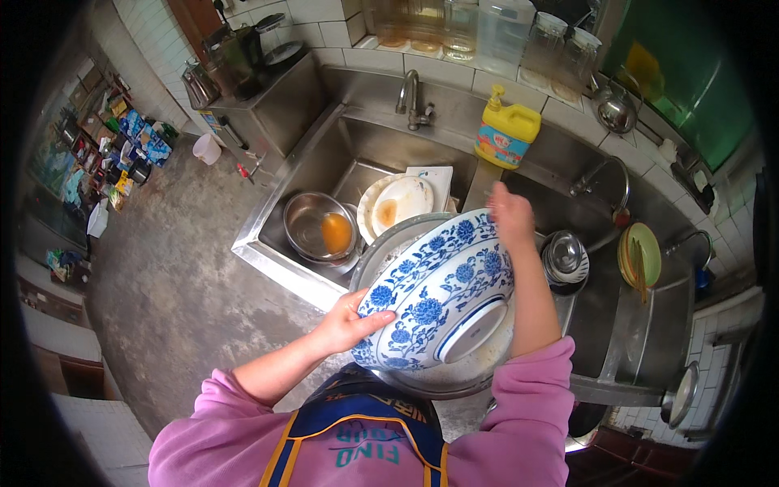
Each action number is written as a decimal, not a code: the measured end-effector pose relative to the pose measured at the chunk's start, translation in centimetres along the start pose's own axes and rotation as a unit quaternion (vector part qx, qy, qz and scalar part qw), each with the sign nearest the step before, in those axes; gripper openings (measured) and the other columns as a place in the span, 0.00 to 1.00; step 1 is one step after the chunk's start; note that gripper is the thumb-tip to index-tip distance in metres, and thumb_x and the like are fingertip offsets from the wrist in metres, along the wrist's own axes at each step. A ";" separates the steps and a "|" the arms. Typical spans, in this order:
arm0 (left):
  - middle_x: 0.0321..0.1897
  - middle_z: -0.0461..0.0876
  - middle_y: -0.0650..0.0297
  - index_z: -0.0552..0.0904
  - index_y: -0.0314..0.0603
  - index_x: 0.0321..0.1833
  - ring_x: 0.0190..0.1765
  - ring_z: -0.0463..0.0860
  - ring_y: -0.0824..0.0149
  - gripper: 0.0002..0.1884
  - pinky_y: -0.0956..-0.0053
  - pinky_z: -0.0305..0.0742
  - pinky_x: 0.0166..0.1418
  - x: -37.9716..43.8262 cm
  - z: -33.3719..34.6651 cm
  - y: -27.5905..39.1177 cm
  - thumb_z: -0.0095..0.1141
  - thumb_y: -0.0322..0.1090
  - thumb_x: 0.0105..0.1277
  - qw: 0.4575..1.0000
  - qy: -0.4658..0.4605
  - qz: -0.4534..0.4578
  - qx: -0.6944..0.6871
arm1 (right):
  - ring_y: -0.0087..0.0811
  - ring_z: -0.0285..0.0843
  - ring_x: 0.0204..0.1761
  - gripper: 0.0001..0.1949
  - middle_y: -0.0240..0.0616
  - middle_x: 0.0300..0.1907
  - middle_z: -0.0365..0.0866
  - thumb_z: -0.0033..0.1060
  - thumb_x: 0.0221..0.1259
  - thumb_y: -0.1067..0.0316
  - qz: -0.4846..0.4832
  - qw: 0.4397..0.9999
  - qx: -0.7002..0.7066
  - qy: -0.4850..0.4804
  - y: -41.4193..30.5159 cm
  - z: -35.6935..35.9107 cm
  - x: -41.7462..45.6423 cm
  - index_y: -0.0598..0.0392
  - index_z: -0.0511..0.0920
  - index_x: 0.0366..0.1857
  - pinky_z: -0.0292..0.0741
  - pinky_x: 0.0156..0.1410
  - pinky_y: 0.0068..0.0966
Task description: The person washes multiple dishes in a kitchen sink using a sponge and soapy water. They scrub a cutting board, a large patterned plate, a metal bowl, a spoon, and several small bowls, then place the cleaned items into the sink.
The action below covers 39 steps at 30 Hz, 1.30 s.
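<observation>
My left hand (359, 319) grips the left rim of a large blue-and-white floral porcelain bowl (426, 304), thumb on its outside. The bowl is tipped on its side, its foot ring facing me, above a wide metal basin (420, 386) with whitish suds. My right hand (510, 216), blurred, is at the bowl's upper right rim; its fingers are partly hidden, so its hold cannot be told. Behind the basin, in the left sink, are stained plates (408, 198) and a steel pot (301, 222) with an orange ladle or bowl (336, 233) in it.
A yellow detergent jug (508, 134) stands behind the sinks, right of a faucet (414, 100). Stacked small bowls (566, 255) sit at right, and green plates with chopsticks (639, 255) farther right. Glass jars and plastic pitchers (505, 36) line the tiled ledge. Concrete floor (182, 243) lies left.
</observation>
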<state>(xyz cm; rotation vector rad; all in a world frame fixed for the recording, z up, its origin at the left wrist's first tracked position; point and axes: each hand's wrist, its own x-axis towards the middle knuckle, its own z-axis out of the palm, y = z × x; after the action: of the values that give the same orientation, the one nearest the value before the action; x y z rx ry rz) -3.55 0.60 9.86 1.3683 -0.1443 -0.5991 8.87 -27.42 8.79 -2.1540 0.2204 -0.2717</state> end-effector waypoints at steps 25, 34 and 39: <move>0.40 0.81 0.61 0.72 0.30 0.52 0.42 0.78 0.74 0.20 0.78 0.73 0.48 2.1 0.0 0.9 0.58 0.36 0.61 0.985 0.117 0.073 0.099 | 0.27 0.73 0.49 0.21 0.42 0.47 0.77 0.38 0.69 0.54 0.096 0.909 0.405 0.027 12.5 5.7 -3.2 0.58 0.73 0.53 0.69 0.54 0.24; 0.43 0.79 0.61 0.70 0.31 0.55 0.44 0.77 0.74 0.21 0.78 0.71 0.50 2.0 -0.4 0.7 0.56 0.36 0.63 0.984 0.139 0.076 0.082 | 0.33 0.72 0.51 0.21 0.40 0.50 0.75 0.39 0.67 0.52 0.351 0.883 0.311 -0.037 19.6 8.4 -10.8 0.57 0.73 0.52 0.67 0.56 0.29; 0.43 0.79 0.60 0.69 0.29 0.56 0.44 0.77 0.74 0.23 0.78 0.71 0.51 2.3 0.5 1.4 0.55 0.37 0.63 0.983 0.123 0.077 0.117 | 0.25 0.71 0.49 0.19 0.37 0.50 0.75 0.45 0.66 0.53 0.230 0.864 0.441 -0.073 10.4 4.6 -6.2 0.53 0.73 0.53 0.70 0.51 0.22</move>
<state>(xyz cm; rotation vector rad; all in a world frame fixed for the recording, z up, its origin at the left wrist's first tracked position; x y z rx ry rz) -1.34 -0.86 10.75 1.6296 -0.1217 -0.2868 3.60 -28.00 -3.00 -1.1524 0.4192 0.0760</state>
